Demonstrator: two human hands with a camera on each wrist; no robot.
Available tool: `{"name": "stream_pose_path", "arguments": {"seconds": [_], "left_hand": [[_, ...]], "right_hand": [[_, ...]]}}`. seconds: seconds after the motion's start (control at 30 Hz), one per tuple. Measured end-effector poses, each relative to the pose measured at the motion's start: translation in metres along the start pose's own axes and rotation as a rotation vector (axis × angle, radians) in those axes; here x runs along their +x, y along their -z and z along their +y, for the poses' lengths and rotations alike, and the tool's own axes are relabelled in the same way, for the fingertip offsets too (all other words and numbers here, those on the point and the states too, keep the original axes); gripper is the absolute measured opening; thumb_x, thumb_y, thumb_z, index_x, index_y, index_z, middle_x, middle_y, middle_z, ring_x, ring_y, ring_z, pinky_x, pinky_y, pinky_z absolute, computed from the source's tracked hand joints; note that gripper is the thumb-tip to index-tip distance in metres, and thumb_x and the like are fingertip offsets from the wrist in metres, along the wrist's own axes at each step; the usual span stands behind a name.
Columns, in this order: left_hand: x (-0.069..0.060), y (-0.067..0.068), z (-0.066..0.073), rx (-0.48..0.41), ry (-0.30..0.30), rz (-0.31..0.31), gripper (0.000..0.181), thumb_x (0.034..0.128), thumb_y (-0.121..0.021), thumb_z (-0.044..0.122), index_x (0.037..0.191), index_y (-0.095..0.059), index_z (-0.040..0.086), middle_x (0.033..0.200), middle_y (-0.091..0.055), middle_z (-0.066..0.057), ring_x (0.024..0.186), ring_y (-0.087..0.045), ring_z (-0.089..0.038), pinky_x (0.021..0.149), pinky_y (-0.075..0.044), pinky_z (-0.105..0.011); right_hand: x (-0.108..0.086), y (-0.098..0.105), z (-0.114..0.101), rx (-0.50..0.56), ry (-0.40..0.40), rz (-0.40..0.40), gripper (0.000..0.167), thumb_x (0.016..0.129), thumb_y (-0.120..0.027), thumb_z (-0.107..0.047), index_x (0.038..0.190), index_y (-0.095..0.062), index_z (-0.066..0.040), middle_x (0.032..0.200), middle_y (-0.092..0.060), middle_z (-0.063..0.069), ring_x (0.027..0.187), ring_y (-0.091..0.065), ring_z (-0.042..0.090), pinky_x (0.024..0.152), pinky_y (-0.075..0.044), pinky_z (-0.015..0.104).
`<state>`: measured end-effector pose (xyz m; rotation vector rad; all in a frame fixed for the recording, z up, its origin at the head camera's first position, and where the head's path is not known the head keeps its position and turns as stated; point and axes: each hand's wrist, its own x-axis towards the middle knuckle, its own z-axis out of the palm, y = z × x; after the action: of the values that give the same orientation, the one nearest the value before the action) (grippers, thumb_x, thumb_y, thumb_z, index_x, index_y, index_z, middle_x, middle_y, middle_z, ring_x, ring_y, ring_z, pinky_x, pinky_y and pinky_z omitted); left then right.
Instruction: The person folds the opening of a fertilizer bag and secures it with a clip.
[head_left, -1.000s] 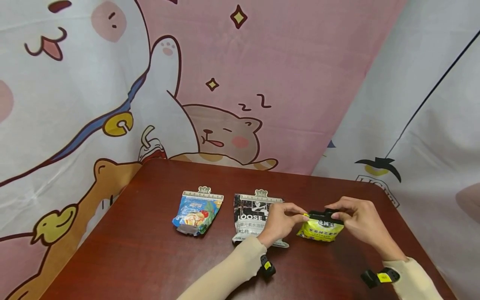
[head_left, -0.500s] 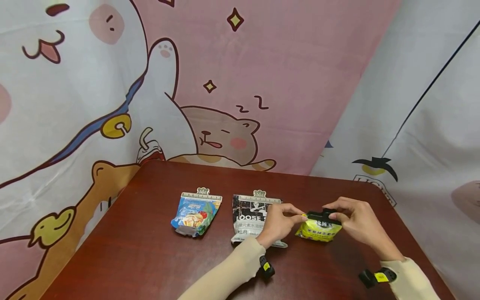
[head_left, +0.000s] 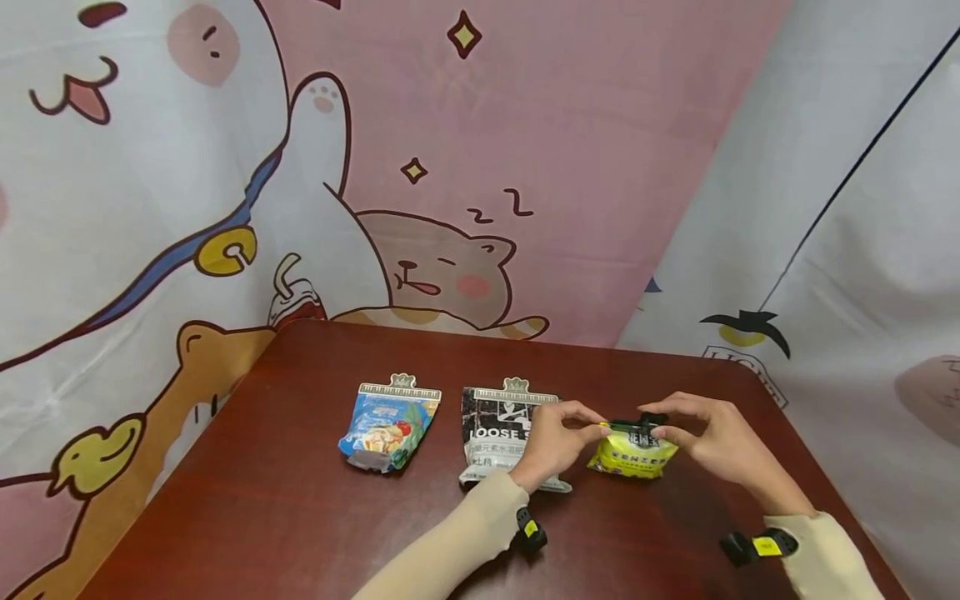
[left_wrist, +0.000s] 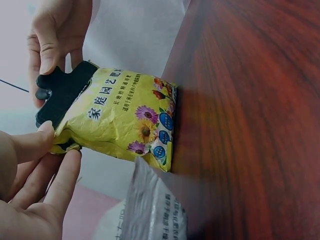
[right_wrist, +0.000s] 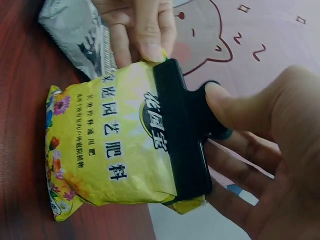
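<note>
A yellow fertilizer bag (head_left: 633, 457) stands on the table at the right, printed with flowers and dark characters. Across its top edge sits a black clip (right_wrist: 187, 140). My left hand (head_left: 553, 440) pinches the bag's top corner beside the clip's left end, between thumb and fingers. On the other side, my right hand (head_left: 716, 435) grips the clip's handle, with the thumb on its near face in the right wrist view. In the left wrist view the clip (left_wrist: 65, 92) spans most of the bag's top, and a folded corner shows near the left fingertips.
Left of the yellow bag lies a black-and-white bag (head_left: 491, 450) with a metal clip (head_left: 516, 388) on top, partly hidden by my left hand. Further left is a blue bag (head_left: 386, 433) with a similar clip (head_left: 401, 390). A printed cloth (head_left: 585, 167) hangs behind the table (head_left: 300, 517).
The black clip has tilted slightly on the yellow bag's top, and more of the print below it shows. Both hands keep their hold. The head view has shifted a little.
</note>
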<state>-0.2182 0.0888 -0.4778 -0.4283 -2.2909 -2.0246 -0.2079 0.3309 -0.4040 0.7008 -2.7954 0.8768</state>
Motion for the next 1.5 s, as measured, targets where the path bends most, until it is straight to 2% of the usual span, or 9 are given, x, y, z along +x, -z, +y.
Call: {"name": "stream_pose_path", "arguments": {"seconds": [0.23, 0.5, 0.6, 0.73, 0.83, 0.97, 1.2, 1.37, 1.5], "left_hand": [[0.000, -0.001, 0.003, -0.013, 0.012, -0.005, 0.009, 0.0890, -0.081, 0.018, 0.098, -0.082, 0.019, 0.092, -0.079, 0.005, 0.079, -0.070, -0.001, 0.071, -0.056, -0.019], [-0.001, -0.001, 0.004, -0.001, 0.012, -0.012, 0.012, 0.0901, -0.080, 0.019, 0.102, -0.083, 0.020, 0.099, -0.079, 0.007, 0.083, -0.071, 0.001, 0.073, -0.057, -0.019], [-0.001, -0.002, 0.003, -0.004, 0.023, -0.017, 0.012, 0.0903, -0.080, 0.020, 0.101, -0.083, 0.022, 0.101, -0.078, 0.008, 0.084, -0.070, 0.001, 0.073, -0.057, -0.019], [-0.001, -0.003, 0.002, 0.004, 0.022, -0.020, 0.011, 0.0904, -0.080, 0.021, 0.101, -0.083, 0.023, 0.101, -0.078, 0.009, 0.085, -0.069, 0.002, 0.075, -0.056, -0.019], [-0.001, -0.002, 0.002, 0.025, 0.014, -0.017, 0.011, 0.0901, -0.081, 0.022, 0.100, -0.083, 0.024, 0.102, -0.078, 0.010, 0.088, -0.068, 0.002, 0.077, -0.055, -0.019], [0.001, -0.001, 0.005, 0.066, 0.005, -0.008, 0.009, 0.0904, -0.080, 0.023, 0.099, -0.083, 0.023, 0.101, -0.078, 0.011, 0.090, -0.067, 0.002, 0.080, -0.054, -0.019], [0.008, -0.001, 0.010, 0.119, -0.029, -0.009, 0.007, 0.0912, -0.079, 0.019, 0.097, -0.083, 0.019, 0.089, -0.079, 0.005, 0.074, -0.065, 0.003, 0.064, -0.051, -0.017], [0.015, 0.000, 0.015, 0.173, -0.039, -0.012, 0.005, 0.0908, -0.079, 0.016, 0.094, -0.083, 0.015, 0.084, -0.078, 0.003, 0.069, -0.061, 0.003, 0.063, -0.048, -0.016], [0.020, 0.001, 0.016, 0.194, -0.004, -0.032, 0.005, 0.0913, -0.078, 0.014, 0.094, -0.083, 0.012, 0.081, -0.077, 0.001, 0.065, -0.061, 0.002, 0.062, -0.050, -0.016]], "right_hand": [[-0.003, -0.001, 0.012, 0.140, -0.070, -0.064, 0.034, 0.096, -0.074, -0.026, 0.129, -0.069, -0.029, 0.125, -0.070, 0.004, 0.099, -0.071, 0.004, 0.072, -0.060, 0.025], [-0.014, -0.007, 0.033, 0.256, -0.057, -0.023, 0.036, 0.098, -0.070, -0.017, 0.134, -0.066, -0.016, 0.128, -0.070, 0.006, 0.107, -0.068, -0.001, 0.080, -0.058, 0.022], [-0.021, -0.010, 0.042, 0.243, -0.086, 0.015, 0.034, 0.098, -0.071, -0.018, 0.132, -0.067, -0.015, 0.126, -0.071, -0.001, 0.108, -0.065, -0.005, 0.080, -0.057, 0.021], [-0.028, -0.015, 0.054, 0.179, -0.177, 0.074, 0.030, 0.097, -0.072, -0.026, 0.126, -0.071, -0.018, 0.119, -0.071, -0.013, 0.102, -0.062, -0.007, 0.077, -0.053, 0.020], [-0.031, -0.022, 0.060, 0.182, -0.236, 0.119, 0.030, 0.096, -0.074, -0.030, 0.123, -0.073, -0.018, 0.113, -0.073, -0.014, 0.098, -0.063, -0.006, 0.075, -0.052, 0.019], [-0.032, -0.030, 0.063, 0.183, -0.271, 0.189, 0.032, 0.094, -0.077, -0.030, 0.121, -0.075, -0.015, 0.109, -0.073, -0.019, 0.098, -0.061, -0.013, 0.074, -0.053, 0.016], [-0.028, -0.032, 0.067, 0.167, -0.294, 0.238, 0.034, 0.092, -0.078, -0.033, 0.120, -0.077, -0.014, 0.107, -0.070, -0.027, 0.098, -0.058, -0.019, 0.073, -0.053, 0.014], [-0.023, -0.031, 0.068, 0.151, -0.308, 0.238, 0.036, 0.091, -0.078, -0.038, 0.119, -0.077, -0.016, 0.105, -0.072, -0.025, 0.093, -0.061, -0.016, 0.072, -0.054, 0.016], [-0.019, -0.030, 0.068, 0.161, -0.322, 0.197, 0.038, 0.093, -0.076, -0.039, 0.122, -0.076, -0.015, 0.110, -0.076, -0.011, 0.088, -0.070, -0.002, 0.072, -0.057, 0.024]]}}
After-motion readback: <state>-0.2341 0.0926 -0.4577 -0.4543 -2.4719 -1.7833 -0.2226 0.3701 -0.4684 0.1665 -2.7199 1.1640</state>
